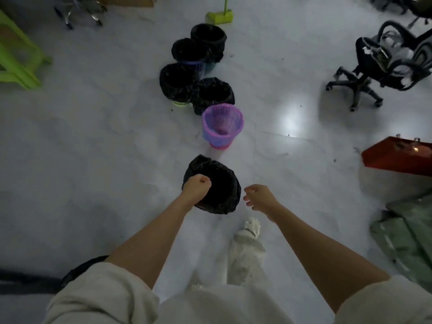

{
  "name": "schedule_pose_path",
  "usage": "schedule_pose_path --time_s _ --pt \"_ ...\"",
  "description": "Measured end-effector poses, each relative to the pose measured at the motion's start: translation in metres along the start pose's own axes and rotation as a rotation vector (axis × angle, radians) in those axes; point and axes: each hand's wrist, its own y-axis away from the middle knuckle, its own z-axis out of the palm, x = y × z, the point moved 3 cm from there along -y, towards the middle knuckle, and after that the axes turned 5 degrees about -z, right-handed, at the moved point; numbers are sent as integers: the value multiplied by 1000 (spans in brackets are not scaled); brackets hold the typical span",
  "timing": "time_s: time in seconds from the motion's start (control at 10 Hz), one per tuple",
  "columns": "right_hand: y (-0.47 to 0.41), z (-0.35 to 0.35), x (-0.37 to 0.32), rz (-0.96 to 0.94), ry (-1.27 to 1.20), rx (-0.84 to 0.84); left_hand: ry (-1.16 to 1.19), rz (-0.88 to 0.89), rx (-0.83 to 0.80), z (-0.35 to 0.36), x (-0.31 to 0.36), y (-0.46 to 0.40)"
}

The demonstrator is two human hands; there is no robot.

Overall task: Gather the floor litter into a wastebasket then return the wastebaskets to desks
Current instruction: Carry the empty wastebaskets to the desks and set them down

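The left hand gripped the rim of a black-lined wastebasket on the floor, fingers curled tight; the right hand hovered just beside it, fingers loosely curled, holding nothing.

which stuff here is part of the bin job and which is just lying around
Job: held wastebasket, gripped by left hand; purple wastebasket; four bag-lined wastebaskets; right hand, free.
Lying about: office chair, green stool, red box, green broom.
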Motion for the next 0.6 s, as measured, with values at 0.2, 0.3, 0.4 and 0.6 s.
schedule_pose_path --time_s 0.2,0.3,0.4,0.6 --pt "-180 -28 -58 -51 74 -208 285 -238 197 -14 39 -123" --pt "-268 -55 -88 -20 265 -400 604 -464 325 -1 49 -184" --pt "-318 -79 -109 -34 400 -481 806 -646 335 19 81 -191" --pt "-396 -109 -120 110 371 -463 1170 -831 408 58 95 -219"
